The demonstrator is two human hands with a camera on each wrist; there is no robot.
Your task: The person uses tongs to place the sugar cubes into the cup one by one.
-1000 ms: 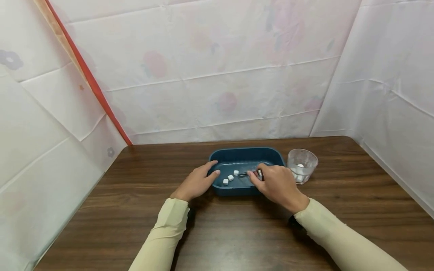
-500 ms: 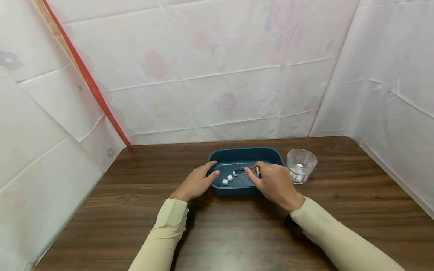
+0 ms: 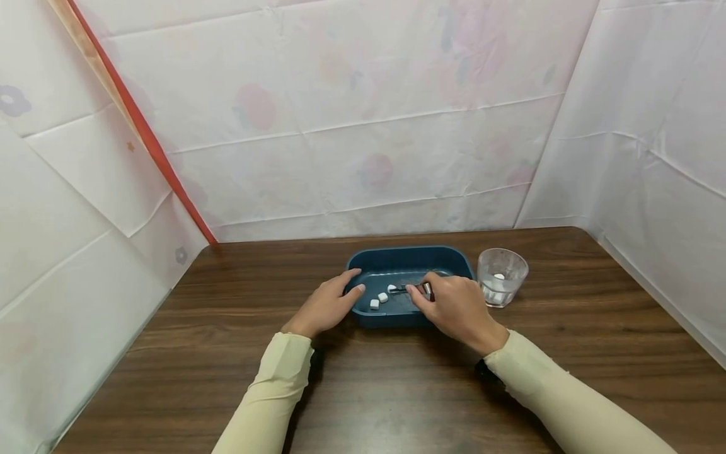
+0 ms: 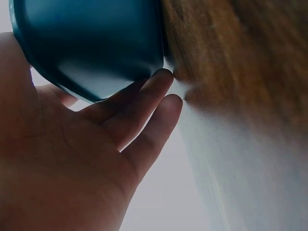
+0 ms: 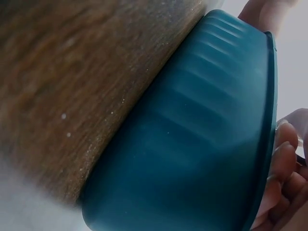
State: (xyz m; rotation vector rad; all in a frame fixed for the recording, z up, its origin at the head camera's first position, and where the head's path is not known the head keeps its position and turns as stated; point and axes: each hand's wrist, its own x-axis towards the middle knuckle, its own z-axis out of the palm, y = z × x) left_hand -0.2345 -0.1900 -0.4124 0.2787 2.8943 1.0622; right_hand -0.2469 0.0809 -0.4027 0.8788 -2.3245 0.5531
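Note:
A dark blue rectangular tray [image 3: 408, 255] stands on the table. My left hand [image 3: 326, 307] holds its left end, thumb and index over the rim; in the left wrist view the other fingers lie along the outer wall [image 4: 96, 48]. My right hand [image 3: 458, 310] reaches over the tray's right front and grips thin dark tweezers [image 3: 399, 290]. Their tips are at a small white cube [image 3: 391, 289]; whether they clasp it is too small to tell. Two more white cubes [image 3: 382, 297] sit nearer the tray's front left. In the right wrist view the tray wall covers the tips.
Right of the tray stands a clear glass [image 3: 502, 277] with some white cubes in it. The brown wooden table [image 3: 363, 391] ends at pale printed sheets [image 3: 374, 126] behind and on both sides.
Over the last second my right hand has shifted slightly left, bringing the tweezers' tips from beside the rearmost white cube onto it. The left hand has stayed at the tray.

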